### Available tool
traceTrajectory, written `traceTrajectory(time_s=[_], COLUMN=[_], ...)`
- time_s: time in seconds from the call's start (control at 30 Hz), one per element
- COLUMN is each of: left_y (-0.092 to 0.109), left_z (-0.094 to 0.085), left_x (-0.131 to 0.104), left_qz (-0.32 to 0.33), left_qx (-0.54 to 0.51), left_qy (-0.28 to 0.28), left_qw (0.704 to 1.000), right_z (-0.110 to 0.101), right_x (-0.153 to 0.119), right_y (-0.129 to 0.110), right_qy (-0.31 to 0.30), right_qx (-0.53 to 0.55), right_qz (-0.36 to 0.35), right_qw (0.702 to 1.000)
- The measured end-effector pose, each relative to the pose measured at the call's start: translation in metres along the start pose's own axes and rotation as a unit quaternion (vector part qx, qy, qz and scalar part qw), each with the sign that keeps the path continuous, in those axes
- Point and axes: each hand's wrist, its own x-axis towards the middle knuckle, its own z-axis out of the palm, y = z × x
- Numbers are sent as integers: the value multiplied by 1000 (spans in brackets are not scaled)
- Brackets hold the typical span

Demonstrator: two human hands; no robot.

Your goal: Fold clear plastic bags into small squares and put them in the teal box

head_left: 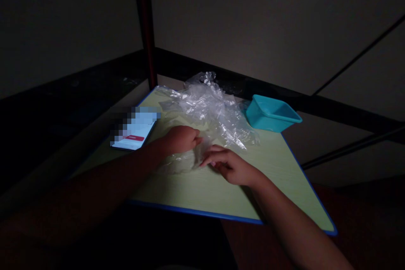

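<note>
A small clear plastic bag (179,162) lies partly flat on the pale green table, between and below my hands. My left hand (182,139) is closed, with its fingers curled and thumb forward, gripping the bag's upper part. My right hand (232,165) comes in from the right with bent fingers, its fingertips at the bag's right edge and closed on the film. The grip is dim, so the exact fold between the fingers is hard to see. Just beyond both hands spreads a crumpled heap of clear plastic bags (209,101).
A phone (136,130) with a lit, partly blurred screen lies left of my left forearm. A turquoise plastic basket (274,114) stands at the table's right rear edge. The table (202,200) has a blue rim. Walls and a dark red post rise behind; the room is dark.
</note>
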Motion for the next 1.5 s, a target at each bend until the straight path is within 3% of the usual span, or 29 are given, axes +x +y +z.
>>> traceTrajectory(time_s=[0.23, 0.43, 0.63, 0.7, 0.87, 0.97, 1.2, 1.5], left_y=[-4, -4, -3, -5, -6, -6, -6, -10], left_z=[6, 7, 4, 6, 9, 9, 9, 10], left_x=[3, 1, 0, 0, 2, 2, 4, 3], left_qz=[20, 25, 39, 41, 28, 25, 26, 35], left_qx=[34, 32, 23, 25, 13, 9, 28, 32], left_qy=[20, 36, 26, 31, 38, 38, 20, 29], left_qw=[999, 999, 999, 998, 999, 999, 999, 998], right_z=[0, -3, -4, -6, -11, -15, -23, -14], right_x=[-4, -6, -10, -11, -12, -13, -18, -14], right_y=[2, 2, 2, 3, 7, 4, 3, 10], right_qy=[-7, -11, -77, -103, -92, -124, -252, -292], right_qx=[156, 288, 480, 474, 359, 329, 409, 457], right_qz=[75, 74, 68, 76, 115, 136, 147, 169], right_qw=[985, 955, 871, 871, 922, 926, 864, 823])
